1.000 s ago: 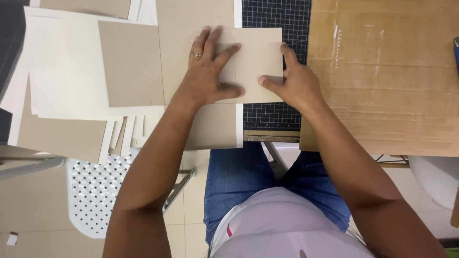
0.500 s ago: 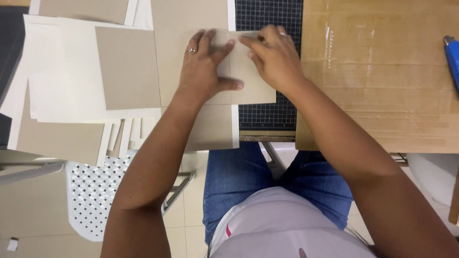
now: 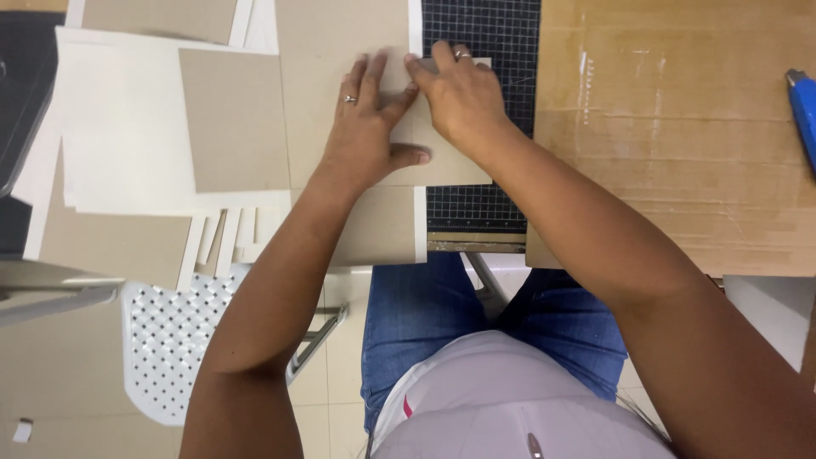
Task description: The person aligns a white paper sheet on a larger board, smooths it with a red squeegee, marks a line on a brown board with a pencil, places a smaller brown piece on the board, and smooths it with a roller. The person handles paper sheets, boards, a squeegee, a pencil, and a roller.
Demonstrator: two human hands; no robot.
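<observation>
Head view, looking straight down at a seated person's work surface. The left hand (image 3: 365, 127) lies flat, fingers spread and released, palm pressing on a square of grey board (image 3: 442, 161); a ring shows on one finger. The right hand (image 3: 463, 98) rests just beside it, fingers curled down onto the far edge of the same board; whether they pinch that edge or only press it cannot be told. The board lies partly on a larger grey sheet (image 3: 340, 51) and partly on a black cutting mat (image 3: 501, 34) ruled with a fine pale grid. To the left, a second matte grey square (image 3: 234, 119) sits on a stack of cream paper sheets (image 3: 119, 127), with narrow offcut strips (image 3: 225, 238) at the near edge. To the right, a broad slab of brown corrugated cardboard (image 3: 680, 127), scuffed and marked with pale scratches, touches the mat's edge. A blue tool (image 3: 803, 110) lies on it at the frame's right edge. Below the table, a white perforated chair (image 3: 170, 340) stands beside the person's knees.
</observation>
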